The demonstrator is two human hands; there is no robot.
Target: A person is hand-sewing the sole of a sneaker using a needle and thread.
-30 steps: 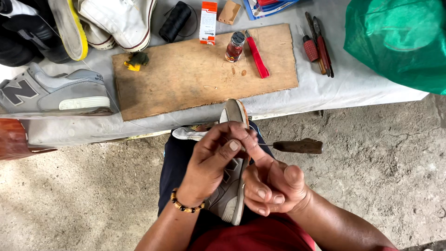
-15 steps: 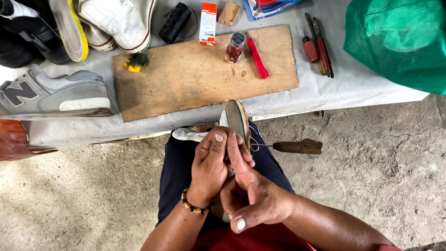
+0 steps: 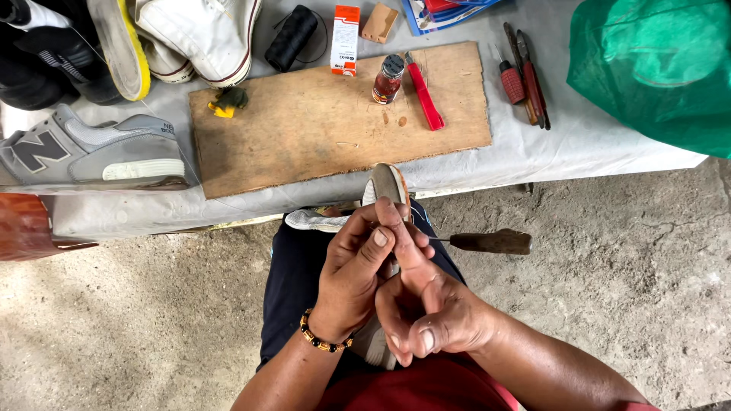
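Stitching step: left hand clamps shoe; right hand pinches thread beside it, awl at 3 o'clock. Next needs steady pull.

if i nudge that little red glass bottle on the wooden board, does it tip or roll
The small red bottle stands upright on the wooden board; being tall for its narrow base, it would probably tip fairly easily. Once on its side, its round body would likely roll across the flat board. It looks like glass, so it may be fragile and a bit slick to grip.
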